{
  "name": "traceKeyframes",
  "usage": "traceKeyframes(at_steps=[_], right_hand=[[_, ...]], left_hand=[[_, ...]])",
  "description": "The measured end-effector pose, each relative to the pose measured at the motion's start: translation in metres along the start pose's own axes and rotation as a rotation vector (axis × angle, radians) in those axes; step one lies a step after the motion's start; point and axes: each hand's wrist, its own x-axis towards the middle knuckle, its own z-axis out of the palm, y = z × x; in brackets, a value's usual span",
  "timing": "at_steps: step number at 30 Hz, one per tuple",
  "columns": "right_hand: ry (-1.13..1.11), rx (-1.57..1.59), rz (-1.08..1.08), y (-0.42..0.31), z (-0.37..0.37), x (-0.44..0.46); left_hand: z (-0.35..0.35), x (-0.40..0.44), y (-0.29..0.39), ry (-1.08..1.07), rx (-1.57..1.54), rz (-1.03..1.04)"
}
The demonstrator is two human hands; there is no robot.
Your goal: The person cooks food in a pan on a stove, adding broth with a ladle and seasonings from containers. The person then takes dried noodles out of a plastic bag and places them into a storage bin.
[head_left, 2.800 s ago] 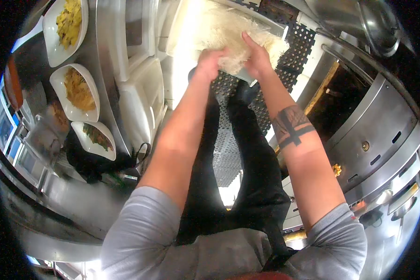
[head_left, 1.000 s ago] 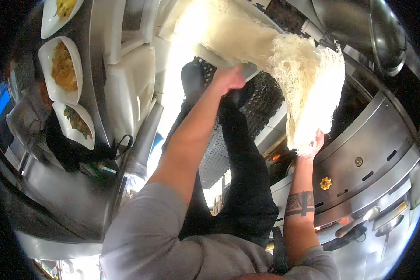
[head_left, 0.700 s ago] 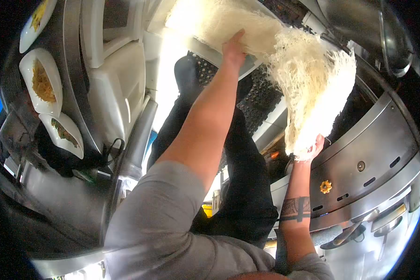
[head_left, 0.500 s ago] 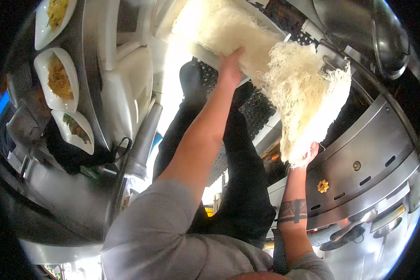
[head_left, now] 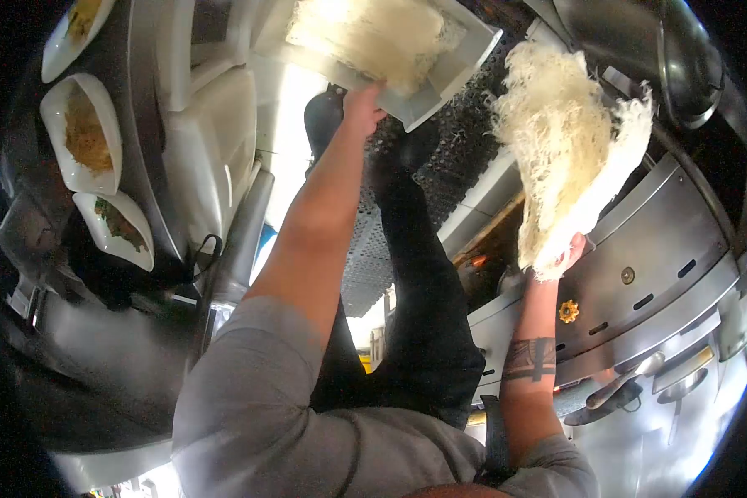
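My right hand [head_left: 563,256] is closed around the lower end of a large bundle of pale, thin dry noodles [head_left: 556,137], which fans out above it, its right part glaring white. My left hand [head_left: 363,109] is at the near rim of a pale rectangular container [head_left: 465,68], fingertips over the edge and thumb outside it. Inside the container lies a mass of the same noodles [head_left: 382,37], partly washed out by glare. The bundle is apart from the container, to its right.
On the left counter stand white dishes with yellow food [head_left: 50,62], shredded food [head_left: 56,124] and green-brown food [head_left: 144,253]. White bins [head_left: 212,158] stand beside it. A steel appliance front [head_left: 639,257] with a yellow knob [head_left: 568,311] curves along the right. A perforated black mat [head_left: 456,141] covers the floor.
My right hand has lifted the noodle bundle out to the right, and it has now parted from the noodles in the container. My left hand has moved from the noodles to the container's near rim.
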Motion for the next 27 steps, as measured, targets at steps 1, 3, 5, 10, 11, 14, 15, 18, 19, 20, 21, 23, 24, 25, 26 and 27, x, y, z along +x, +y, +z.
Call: traceKeyframes(at_steps=[1, 3, 5, 10, 11, 14, 15, 18, 19, 20, 21, 23, 24, 25, 26, 27], right_hand=[[0.046, -0.061, 0.001, -0.006, 0.0, 0.002], [0.042, -0.049, -0.003, -0.007, 0.02, 0.008], [0.011, -0.03, -0.018, -0.007, 0.042, 0.012], [-0.204, 0.148, 0.209, 0.017, 0.073, -0.001], [-0.104, 0.039, 0.165, 0.025, 0.072, -0.005], [0.077, -0.12, 0.111, 0.032, 0.042, -0.01], [0.004, -0.101, 0.214, 0.026, 0.01, -0.008], [0.006, -0.157, 0.305, 0.009, 0.012, -0.026], [0.089, -0.233, 0.293, 0.002, 0.021, -0.033], [0.081, -0.229, 0.291, -0.005, 0.023, -0.038], [0.039, -0.239, 0.264, -0.012, 0.024, -0.043], [-0.06, -0.212, 0.232, -0.025, 0.028, -0.047], [-0.066, -0.21, 0.23, -0.028, 0.032, -0.049], [-0.096, -0.167, 0.25, -0.03, 0.035, -0.048], [-0.126, -0.125, 0.272, -0.033, 0.039, -0.048], [-0.132, -0.128, 0.272, -0.032, 0.046, -0.048]], left_hand=[[0.001, 0.008, -0.004, 0.0, -0.002, -0.012], [0.004, 0.015, -0.005, -0.004, 0.062, 0.058], [0.008, 0.0, -0.004, -0.016, 0.025, 0.103], [0.0, -0.062, -0.003, -0.044, 0.011, 0.178], [0.003, -0.073, -0.009, -0.039, -0.162, 0.18], [0.02, -0.15, 0.021, 0.073, -0.074, 0.073], [0.016, -0.166, 0.017, 0.027, -0.071, 0.126], [0.013, -0.203, 0.017, -0.054, -0.084, 0.177], [0.014, -0.213, 0.02, -0.087, -0.099, 0.167], [0.015, -0.222, 0.025, -0.089, -0.099, 0.176], [0.015, -0.23, 0.03, -0.082, -0.109, 0.221], [0.018, -0.243, 0.041, -0.074, -0.117, 0.268], [0.02, -0.246, 0.048, -0.055, -0.109, 0.288], [0.023, -0.247, 0.057, -0.038, -0.102, 0.309], [0.025, -0.244, 0.062, -0.04, -0.106, 0.315], [0.026, -0.237, 0.067, -0.011, -0.1, 0.318]])
